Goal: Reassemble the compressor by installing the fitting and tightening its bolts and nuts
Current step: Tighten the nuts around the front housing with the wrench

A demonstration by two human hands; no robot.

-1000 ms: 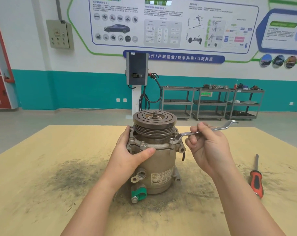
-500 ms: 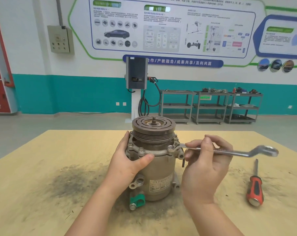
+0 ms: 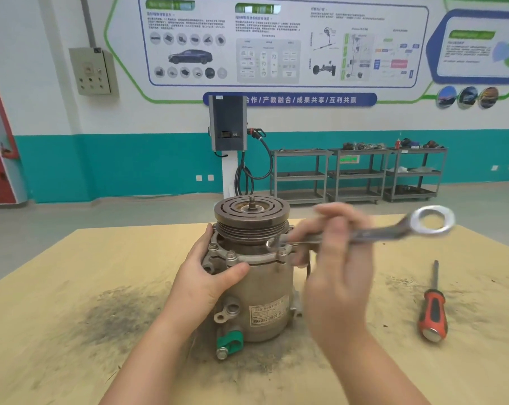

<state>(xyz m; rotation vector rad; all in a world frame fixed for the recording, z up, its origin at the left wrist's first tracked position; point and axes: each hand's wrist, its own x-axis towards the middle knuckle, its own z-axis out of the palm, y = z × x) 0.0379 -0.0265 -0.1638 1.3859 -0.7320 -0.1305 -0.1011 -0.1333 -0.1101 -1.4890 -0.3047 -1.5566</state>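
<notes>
Compressor [image 3: 256, 285] label [image 3: 267, 314] print blurred, unreadable.

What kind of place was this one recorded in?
Probably a vehicle-repair training workshop. A wall poster shows a car and its parts, a charging unit with a cable stands behind the table, and metal carts of parts line the wall.

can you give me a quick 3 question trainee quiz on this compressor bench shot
1. True or false: the left hand grips the compressor.
2. Which tool does the right hand hold? A wrench, B screwdriver, C hammer.
3. Fill in: the screwdriver's handle is orange and ____.

Key: 1 true. 2 A. 3 black.
</notes>
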